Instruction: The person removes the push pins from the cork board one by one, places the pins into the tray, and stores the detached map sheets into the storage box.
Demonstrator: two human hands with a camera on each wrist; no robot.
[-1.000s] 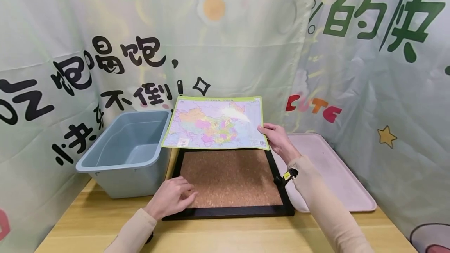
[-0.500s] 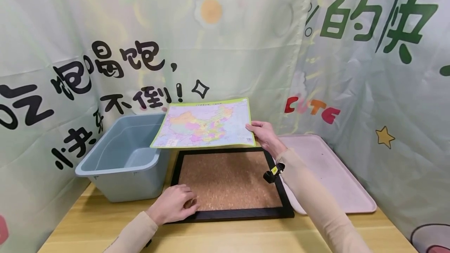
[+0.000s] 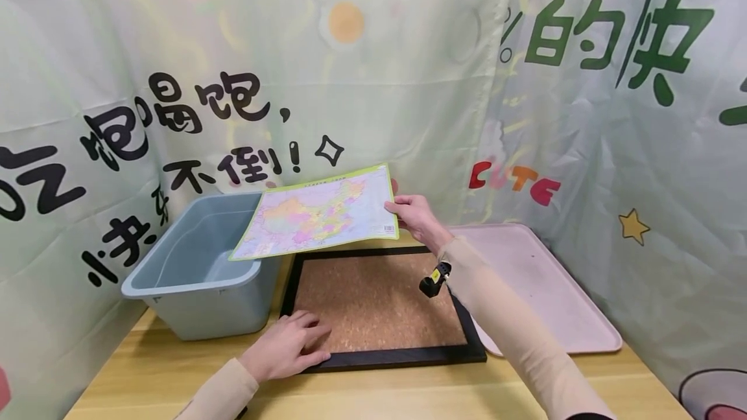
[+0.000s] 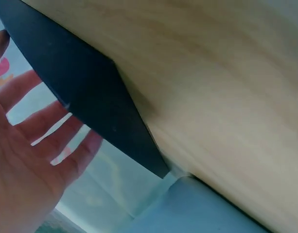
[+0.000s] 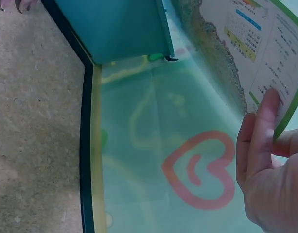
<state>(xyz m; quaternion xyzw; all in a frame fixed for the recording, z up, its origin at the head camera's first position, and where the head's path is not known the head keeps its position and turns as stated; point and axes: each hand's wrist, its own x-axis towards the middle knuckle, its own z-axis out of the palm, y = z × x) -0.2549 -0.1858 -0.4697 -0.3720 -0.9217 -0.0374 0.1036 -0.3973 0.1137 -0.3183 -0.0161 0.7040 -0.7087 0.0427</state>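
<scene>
My right hand (image 3: 417,218) pinches a glossy, green-edged map sheet (image 3: 318,212) at its right edge. The sheet is held up and tilted, its left corner overlapping the blue bin (image 3: 192,289) in the head view. From the right wrist, the printed back of the map (image 5: 270,53) shows, with the fingers beneath it. A black-framed corkboard (image 3: 379,306) lies flat on the table below. At its near left corner rests my left hand (image 3: 287,347), thumb along the frame; in the left wrist view its fingers (image 4: 80,150) are spread at the black frame (image 4: 85,82).
The bin stands at the left, close beside the corkboard. A pale pink tray (image 3: 543,284) lies to the right, its left side behind the right forearm. Printed fabric curtains (image 3: 373,83) enclose the wooden table (image 3: 362,397) at the back and sides.
My right hand has carried the map leftward, away from above the corkboard's far edge toward the bin, and the sheet now slopes down to its left. The left hand has stayed at the board's corner.
</scene>
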